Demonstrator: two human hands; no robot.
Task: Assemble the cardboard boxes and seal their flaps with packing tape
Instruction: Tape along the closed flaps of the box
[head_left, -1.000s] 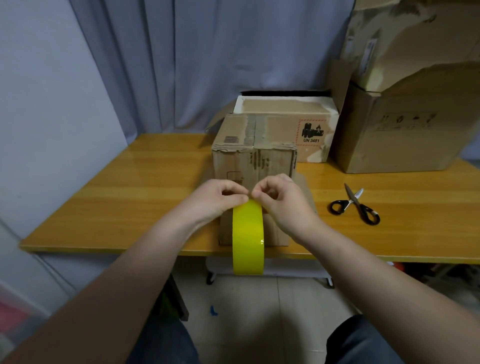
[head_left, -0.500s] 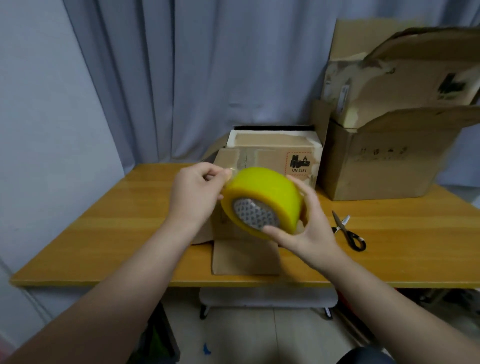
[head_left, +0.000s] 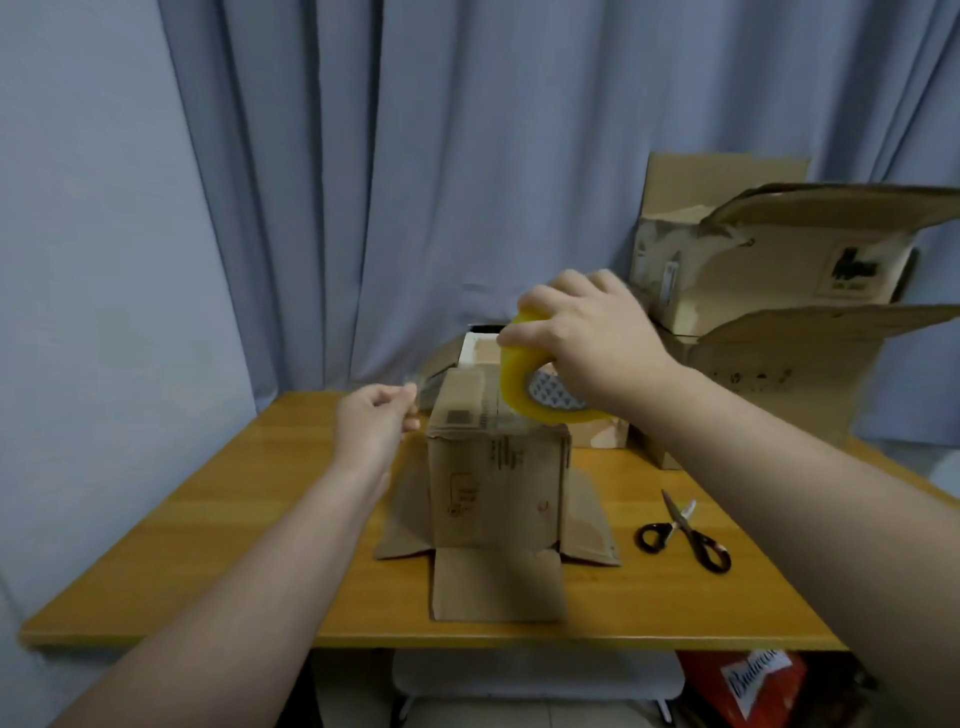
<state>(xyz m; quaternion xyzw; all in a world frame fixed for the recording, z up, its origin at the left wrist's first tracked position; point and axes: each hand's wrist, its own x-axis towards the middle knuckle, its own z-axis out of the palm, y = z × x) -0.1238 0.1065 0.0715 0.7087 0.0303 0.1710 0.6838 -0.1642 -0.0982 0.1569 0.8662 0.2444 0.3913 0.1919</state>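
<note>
Hands: right hand (head_left: 597, 343) grips one yellow tape roll (head_left: 514, 379) over one brown cardboard box (head_left: 493, 488); left hand (head_left: 371, 428) pinches loose tape end (head_left: 414, 388).

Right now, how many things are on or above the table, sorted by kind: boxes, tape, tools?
Cardboard boxes: 4 (front box, box behind it, large box on the right, box stacked on it)
Tape: 1, the yellow tape roll in the right hand, its end apparently pinched by the left hand
Scissors: 1
Total: 6
</note>
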